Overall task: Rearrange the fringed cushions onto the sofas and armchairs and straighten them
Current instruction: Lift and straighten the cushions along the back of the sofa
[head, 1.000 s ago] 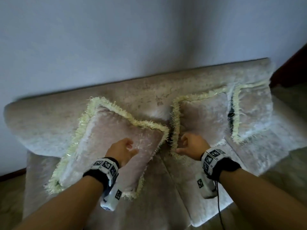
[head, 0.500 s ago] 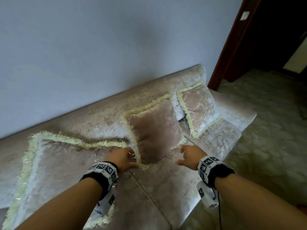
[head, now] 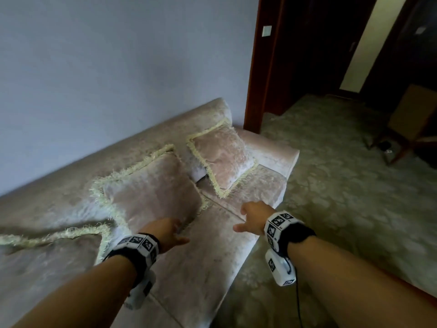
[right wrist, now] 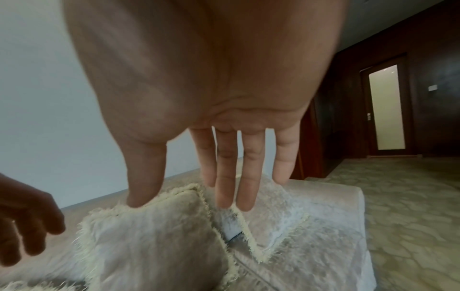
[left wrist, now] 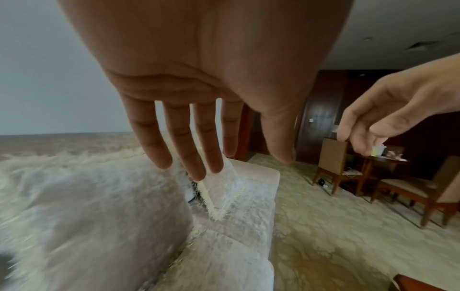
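Note:
Three pale pink cushions with cream fringe lean against the back of a pale plush sofa [head: 196,275]. The near cushion [head: 47,263] lies at the lower left. The middle cushion [head: 151,192] [left wrist: 82,216] [right wrist: 149,242] stands just beyond my left hand [head: 172,235], whose fingers [left wrist: 196,145] are straight and hold nothing. The far cushion [head: 222,155] [left wrist: 224,187] [right wrist: 278,220] stands on one corner by the sofa's right arm. My right hand [head: 250,218] hovers over the seat with straight fingers [right wrist: 246,173], empty.
A grey wall runs behind the sofa. A dark wooden door frame [head: 255,67] stands past the sofa's right end. Patterned carpet [head: 343,185] spreads to the right. Wooden chairs [left wrist: 333,167] and a small table [left wrist: 383,163] stand farther off.
The view has swung right along the sofa. Both hands left the near and middle cushions and now reach forward, open, over the seat towards the middle and far cushions.

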